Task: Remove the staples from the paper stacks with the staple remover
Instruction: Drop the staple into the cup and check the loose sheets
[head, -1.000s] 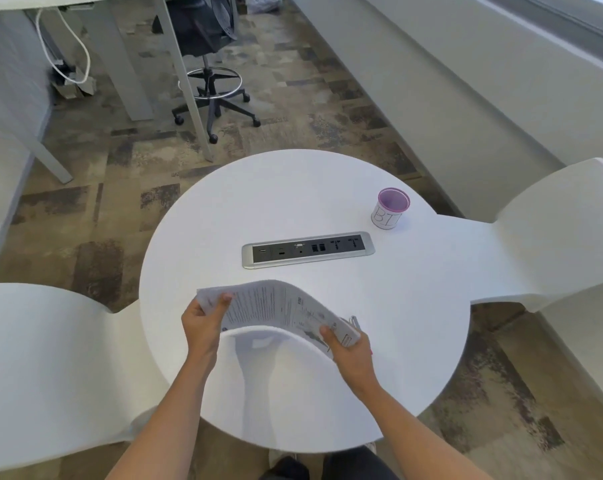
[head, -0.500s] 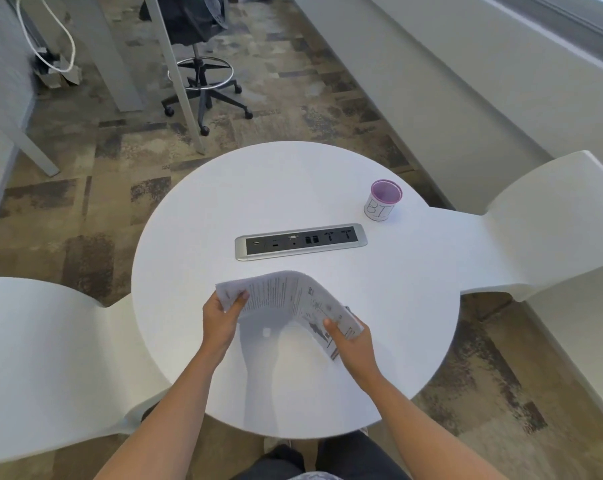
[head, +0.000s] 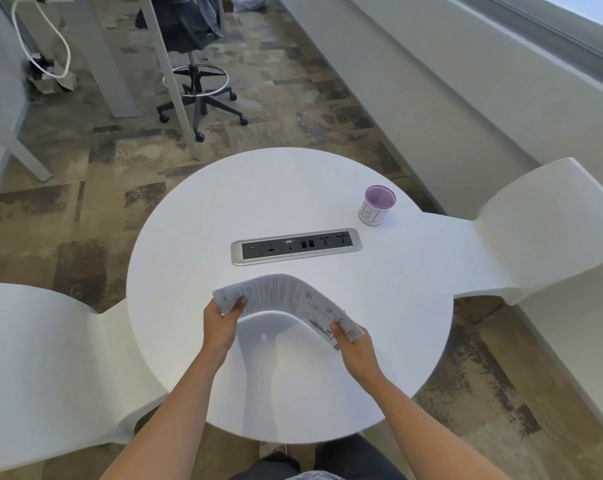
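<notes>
**Near field.** Your 2 hands hold 1 paper stack (head: pixel 282 296) above the near part of the round table (head: pixel 189 237).

- **Left hand (head: pixel 222 323):** your thumb on top and fingers beneath pinch the stack's left end.
- **Right hand (head: pixel 357 349):** your thumb and fingers pinch the right end, which sits lower and nearer to you.

Between the 2 grips the sheets bow upward in an arch, clear of the tabletop. This is probably a hold for squaring the pages or finding the stapled corner.

No staple can be made out and no staple remover shows. Whether one is tucked behind your right hand cannot be told.

**Middle field.** A recessed power strip (head: pixel 296 245) lies just beyond the stack.

**Far field.** 1 purple-rimmed cup (head: pixel 378 206) stands to the right, well apart from both hands.
</notes>
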The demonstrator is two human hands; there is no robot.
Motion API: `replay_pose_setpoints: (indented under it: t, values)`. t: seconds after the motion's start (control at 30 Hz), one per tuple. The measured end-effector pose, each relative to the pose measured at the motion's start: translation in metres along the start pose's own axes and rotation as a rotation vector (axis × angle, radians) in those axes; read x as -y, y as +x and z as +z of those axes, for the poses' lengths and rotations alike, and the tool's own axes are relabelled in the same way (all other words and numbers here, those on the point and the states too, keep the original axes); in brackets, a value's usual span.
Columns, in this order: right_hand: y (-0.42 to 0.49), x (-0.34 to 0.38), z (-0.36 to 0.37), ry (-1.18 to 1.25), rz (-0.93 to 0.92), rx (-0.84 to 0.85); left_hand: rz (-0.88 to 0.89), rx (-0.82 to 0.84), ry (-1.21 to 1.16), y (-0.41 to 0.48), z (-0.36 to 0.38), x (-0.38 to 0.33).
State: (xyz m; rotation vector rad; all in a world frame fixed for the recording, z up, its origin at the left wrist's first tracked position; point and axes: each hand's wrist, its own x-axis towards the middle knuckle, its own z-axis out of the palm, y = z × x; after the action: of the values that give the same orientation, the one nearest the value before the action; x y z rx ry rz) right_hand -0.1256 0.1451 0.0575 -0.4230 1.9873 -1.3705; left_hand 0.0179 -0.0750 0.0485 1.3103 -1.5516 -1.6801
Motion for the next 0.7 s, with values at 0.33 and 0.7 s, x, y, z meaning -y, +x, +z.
replay_pose_setpoints:
  t: [0.33,0.7]
  values:
    - [-0.001,-0.001,0.009,-0.076,0.006,-0.012,-0.027,0.013,0.103,-0.005,0.002,0.009]
    - [0.001,0.022,0.010,0.043,-0.136,-0.159,0.035,-0.118,0.023,-0.011,0.012,-0.001]
